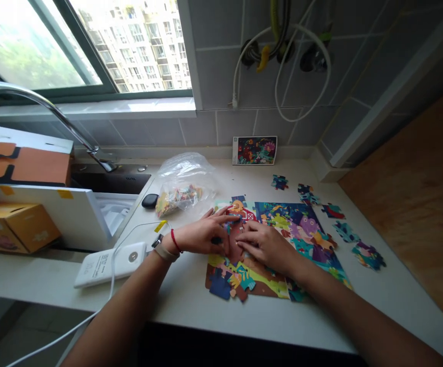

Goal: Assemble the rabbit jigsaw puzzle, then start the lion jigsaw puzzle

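A colourful jigsaw puzzle (275, 293) lies flat on the counter, with a red barn at its upper left and animal pictures at its right. My left hand (206, 233) rests over the barn side, fingers spread, the index finger stretched across the surface. From the right, my right hand (269, 247) reaches onto the same brownish-red area, fingertips touching it and slightly apart. Whether a piece lies under these fingertips is hidden. Loose puzzle pieces (221, 284) overlap the puzzle's lower left edge. More loose pieces (368, 256) are scattered along its right side.
A clear plastic bag (186, 176) of pieces sits behind my left hand, near a black oval case (150, 201). A picture card (255, 151) leans on the wall. Left are a cabled white power bank (110, 266), boxes (18, 227) and a sink (110, 179) with a faucet (68, 127).
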`<state>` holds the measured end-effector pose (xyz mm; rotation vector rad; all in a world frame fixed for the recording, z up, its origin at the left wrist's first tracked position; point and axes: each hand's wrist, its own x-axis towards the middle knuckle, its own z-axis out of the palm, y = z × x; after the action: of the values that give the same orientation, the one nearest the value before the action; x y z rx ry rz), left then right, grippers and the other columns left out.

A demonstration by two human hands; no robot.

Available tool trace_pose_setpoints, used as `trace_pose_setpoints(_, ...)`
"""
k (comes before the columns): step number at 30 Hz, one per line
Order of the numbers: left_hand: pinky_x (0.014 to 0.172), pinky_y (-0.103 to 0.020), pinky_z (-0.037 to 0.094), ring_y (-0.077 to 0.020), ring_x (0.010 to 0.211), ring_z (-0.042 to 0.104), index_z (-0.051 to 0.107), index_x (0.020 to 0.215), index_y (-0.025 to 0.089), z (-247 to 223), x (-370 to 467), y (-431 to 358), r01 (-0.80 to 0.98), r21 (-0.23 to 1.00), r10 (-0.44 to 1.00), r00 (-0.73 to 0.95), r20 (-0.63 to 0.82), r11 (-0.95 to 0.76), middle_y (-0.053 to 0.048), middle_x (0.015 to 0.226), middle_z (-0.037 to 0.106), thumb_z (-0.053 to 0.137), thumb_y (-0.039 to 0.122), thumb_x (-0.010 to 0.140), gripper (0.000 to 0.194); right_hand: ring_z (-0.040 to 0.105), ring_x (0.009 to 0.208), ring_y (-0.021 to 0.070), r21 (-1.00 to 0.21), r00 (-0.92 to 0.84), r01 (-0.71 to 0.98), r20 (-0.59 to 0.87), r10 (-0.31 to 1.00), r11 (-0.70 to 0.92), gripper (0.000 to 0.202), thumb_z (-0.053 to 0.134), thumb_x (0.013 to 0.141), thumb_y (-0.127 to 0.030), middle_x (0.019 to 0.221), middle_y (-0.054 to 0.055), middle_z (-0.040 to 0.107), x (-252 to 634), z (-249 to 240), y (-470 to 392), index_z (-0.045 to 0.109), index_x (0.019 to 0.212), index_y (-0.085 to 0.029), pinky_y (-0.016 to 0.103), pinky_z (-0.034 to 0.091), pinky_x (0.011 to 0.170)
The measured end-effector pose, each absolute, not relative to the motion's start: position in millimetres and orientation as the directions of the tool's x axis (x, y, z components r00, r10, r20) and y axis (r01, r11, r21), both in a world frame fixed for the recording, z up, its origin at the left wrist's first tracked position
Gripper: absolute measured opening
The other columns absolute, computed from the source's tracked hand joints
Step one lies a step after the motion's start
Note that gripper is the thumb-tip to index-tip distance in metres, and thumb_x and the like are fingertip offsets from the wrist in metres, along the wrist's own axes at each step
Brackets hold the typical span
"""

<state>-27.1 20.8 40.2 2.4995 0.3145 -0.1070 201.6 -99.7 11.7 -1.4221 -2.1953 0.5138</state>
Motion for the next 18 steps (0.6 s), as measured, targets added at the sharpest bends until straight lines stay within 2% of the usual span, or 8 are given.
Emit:
trace_pose_setpoints(2, 0.130, -0.064, 0.008, -0.0383, 0.162, 0.012, 0.077, 0.117, 0.027, 37, -27, 22, 0.275, 0.569, 0.253, 0.960, -0.120, -0.775, -0.006, 0.172, 0.030, 0.082, 0.033, 0.086, 0.032, 0.064, 0.085, 0.0187, -0.521, -0.383, 0.743, 0.184, 0.905, 0.420, 0.019, 0.066, 0.096, -0.018, 0.095, 0.005, 0.065, 202, 14, -102, 0.082, 0.104, -0.026, 0.030, 0.052, 0.076)
trace_pose_setpoints(5, 0.129, -0.066, 0.011, -0.0422, 0.162, 0.012, 0.057, 0.146, 0.025, 31, -27, 23, 0.332, 0.577, 0.340, 0.935, -0.099, -0.746, -0.016, 0.173, 0.025, 0.090, 0.049, 0.075, 0.082, 0.064, 0.090, 0.0208, -0.497, -0.398, 0.751, 0.184, 0.899, 0.435, 0.022, 0.068, 0.094, -0.018, 0.100, 0.007, 0.066, 200, 19, -104, 0.083, 0.108, -0.027, 0.033, 0.053, 0.079)
trace_pose_setpoints(7, 0.128, -0.069, 0.010, -0.0453, 0.161, 0.008, 0.045, 0.156, 0.028, 27, -28, 24, 0.358, 0.575, 0.365, 0.925, -0.108, -0.735, -0.017, 0.174, 0.021, 0.092, 0.057, 0.070, 0.102, 0.064, 0.091, 0.0213, -0.493, -0.396, 0.756, 0.178, 0.901, 0.430, 0.023, 0.067, 0.095, -0.020, 0.102, 0.008, 0.066, 198, 21, -106, 0.082, 0.110, -0.028, 0.034, 0.054, 0.080)
trace_pose_setpoints(9, 0.128, -0.069, 0.009, -0.0467, 0.161, 0.006, 0.043, 0.158, 0.030, 25, -28, 23, 0.365, 0.567, 0.362, 0.924, -0.124, -0.738, -0.016, 0.175, 0.019, 0.091, 0.062, 0.068, 0.107, 0.064, 0.091, 0.0209, -0.505, -0.377, 0.762, 0.165, 0.911, 0.406, 0.022, 0.067, 0.096, -0.020, 0.104, 0.008, 0.066, 197, 22, -106, 0.081, 0.111, -0.028, 0.034, 0.054, 0.081)
trace_pose_setpoints(13, 0.128, -0.068, 0.011, -0.0475, 0.161, 0.005, 0.044, 0.157, 0.032, 25, -28, 22, 0.365, 0.556, 0.353, 0.926, -0.134, -0.747, -0.014, 0.176, 0.015, 0.089, 0.066, 0.069, 0.104, 0.066, 0.088, 0.0188, -0.573, -0.321, 0.745, 0.142, 0.936, 0.342, 0.020, 0.068, 0.096, -0.020, 0.106, 0.007, 0.067, 199, 21, -104, 0.079, 0.112, -0.025, 0.032, 0.055, 0.081)
trace_pose_setpoints(18, 0.129, -0.066, 0.013, -0.0447, 0.161, 0.008, 0.043, 0.159, 0.030, 26, -26, 21, 0.367, 0.547, 0.354, 0.926, -0.135, -0.752, -0.014, 0.175, 0.016, 0.079, 0.066, 0.082, 0.092, 0.068, 0.095, 0.0214, -0.629, -0.302, 0.714, 0.119, 0.946, 0.307, 0.017, 0.069, 0.095, -0.019, 0.109, 0.008, 0.068, 202, 19, -102, 0.077, 0.109, -0.022, 0.034, 0.056, 0.086)
